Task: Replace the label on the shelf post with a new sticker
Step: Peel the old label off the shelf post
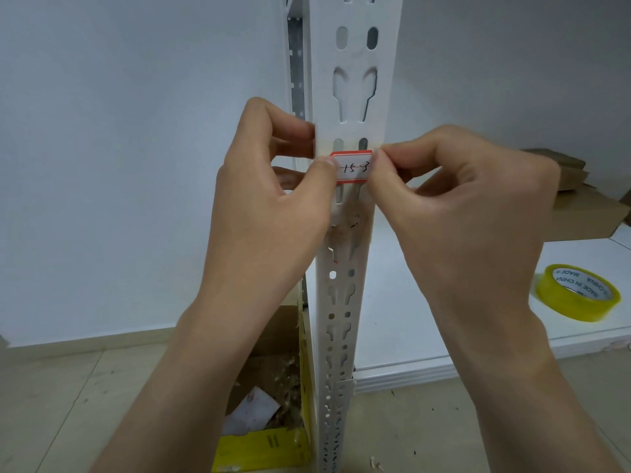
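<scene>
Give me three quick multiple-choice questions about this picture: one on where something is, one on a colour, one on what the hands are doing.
1. Where is the roll of tape?
A. On the white shelf at right
B. In the box on the floor
C. Hung on the post

2. What colour borders the sticker?
A. Blue
B. Red
C. Green

3. How is the sticker held?
A. By the left hand alone
B. By nobody
C. By both hands, the right hand too, against the shelf post

Answers: 1 A, it lies flat on the shelf; 2 B, red bands run along top and bottom; 3 C, fingertips pinch each end.
</scene>
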{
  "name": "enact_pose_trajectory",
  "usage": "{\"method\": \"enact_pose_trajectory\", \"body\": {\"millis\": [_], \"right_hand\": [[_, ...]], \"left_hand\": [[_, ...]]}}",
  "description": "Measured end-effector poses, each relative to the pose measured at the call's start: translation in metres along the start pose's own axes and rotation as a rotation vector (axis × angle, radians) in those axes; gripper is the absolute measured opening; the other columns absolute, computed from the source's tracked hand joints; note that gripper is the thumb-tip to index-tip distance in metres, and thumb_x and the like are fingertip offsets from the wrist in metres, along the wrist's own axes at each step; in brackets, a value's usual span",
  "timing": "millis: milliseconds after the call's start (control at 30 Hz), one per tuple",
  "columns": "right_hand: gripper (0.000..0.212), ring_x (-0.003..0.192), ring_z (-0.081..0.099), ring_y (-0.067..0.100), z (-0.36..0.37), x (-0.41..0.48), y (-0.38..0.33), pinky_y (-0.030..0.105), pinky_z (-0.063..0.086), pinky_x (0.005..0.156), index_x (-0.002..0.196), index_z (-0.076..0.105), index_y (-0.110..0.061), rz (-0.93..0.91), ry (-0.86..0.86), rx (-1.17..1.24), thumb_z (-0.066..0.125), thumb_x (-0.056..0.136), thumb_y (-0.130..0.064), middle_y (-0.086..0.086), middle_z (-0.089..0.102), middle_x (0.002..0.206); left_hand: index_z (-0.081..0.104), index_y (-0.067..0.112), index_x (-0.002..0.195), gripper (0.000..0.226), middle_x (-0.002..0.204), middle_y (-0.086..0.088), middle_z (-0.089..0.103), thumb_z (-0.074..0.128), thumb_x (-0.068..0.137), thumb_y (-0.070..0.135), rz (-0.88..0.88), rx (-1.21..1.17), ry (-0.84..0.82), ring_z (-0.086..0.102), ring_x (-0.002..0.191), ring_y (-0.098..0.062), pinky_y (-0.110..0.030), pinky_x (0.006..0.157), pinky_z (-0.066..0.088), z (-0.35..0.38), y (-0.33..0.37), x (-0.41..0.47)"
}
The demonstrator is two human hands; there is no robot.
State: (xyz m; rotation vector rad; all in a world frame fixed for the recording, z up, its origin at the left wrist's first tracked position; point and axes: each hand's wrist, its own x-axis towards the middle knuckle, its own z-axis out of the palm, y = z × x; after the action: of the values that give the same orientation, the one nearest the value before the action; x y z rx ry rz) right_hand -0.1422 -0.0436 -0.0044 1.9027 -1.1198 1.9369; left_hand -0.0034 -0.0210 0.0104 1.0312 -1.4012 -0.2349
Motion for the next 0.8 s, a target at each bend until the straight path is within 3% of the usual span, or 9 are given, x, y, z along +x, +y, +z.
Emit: {"method": "enact_pose_trajectory", "body": {"millis": [133, 400, 567, 700, 800], "right_hand": [[0.012, 0.06, 0.062, 0.006, -0.003, 0.002, 0.0, 0.035, 0.056, 0.058, 0.087, 0.081, -0.024, -0.027, -0.037, -0.049, 0.072, 0.092, -0.031, -0.015, 0.072, 0.074], [0.013, 0.065, 0.07, 0.017, 0.0, 0.006, -0.007, 0.039, 0.058, 0.059, 0.086, 0.08, -0.03, 0.062, -0.068, -0.134, 0.07, 0.088, -0.038, -0.014, 0.076, 0.077], [0.014, 0.064, 0.069, 0.011, 0.001, 0.008, -0.015, 0.022, 0.051, 0.061, 0.086, 0.078, -0.033, 0.098, -0.098, -0.206, 0.072, 0.088, -0.044, -0.015, 0.076, 0.076], [0.012, 0.066, 0.069, 0.013, 0.003, 0.01, -0.017, 0.032, 0.058, 0.066, 0.083, 0.075, -0.035, 0.153, -0.095, -0.207, 0.069, 0.086, -0.044, -0.016, 0.074, 0.075], [0.013, 0.065, 0.068, 0.01, 0.003, 0.01, -0.016, 0.022, 0.052, 0.063, 0.084, 0.075, -0.033, 0.135, -0.093, -0.216, 0.069, 0.087, -0.045, -0.015, 0.073, 0.075]], "left_hand": [[0.047, 0.033, 0.091, 0.027, 0.1, 0.013, 0.069, 0.066, 0.095, 0.014, 0.005, 0.017, -0.003, 0.074, 0.094, -0.011, -0.028, 0.075, 0.064, 0.0, 0.0, 0.0], [0.049, 0.03, 0.093, 0.023, 0.099, 0.014, 0.069, 0.066, 0.094, 0.015, -0.013, 0.01, 0.002, 0.075, 0.084, -0.01, -0.026, 0.069, 0.063, 0.0, 0.0, 0.0], [0.049, 0.028, 0.093, 0.022, 0.097, 0.014, 0.069, 0.066, 0.094, 0.014, -0.024, -0.007, 0.004, 0.074, 0.077, -0.006, -0.019, 0.062, 0.06, 0.0, 0.0, 0.0], [0.049, 0.027, 0.094, 0.022, 0.097, 0.015, 0.068, 0.066, 0.095, 0.014, -0.035, -0.014, 0.002, 0.074, 0.075, -0.004, -0.018, 0.062, 0.06, 0.0, 0.0, 0.0], [0.05, 0.026, 0.094, 0.021, 0.096, 0.015, 0.068, 0.067, 0.094, 0.014, -0.038, -0.029, 0.006, 0.072, 0.071, -0.006, -0.015, 0.059, 0.056, 0.001, 0.001, -0.001]]}}
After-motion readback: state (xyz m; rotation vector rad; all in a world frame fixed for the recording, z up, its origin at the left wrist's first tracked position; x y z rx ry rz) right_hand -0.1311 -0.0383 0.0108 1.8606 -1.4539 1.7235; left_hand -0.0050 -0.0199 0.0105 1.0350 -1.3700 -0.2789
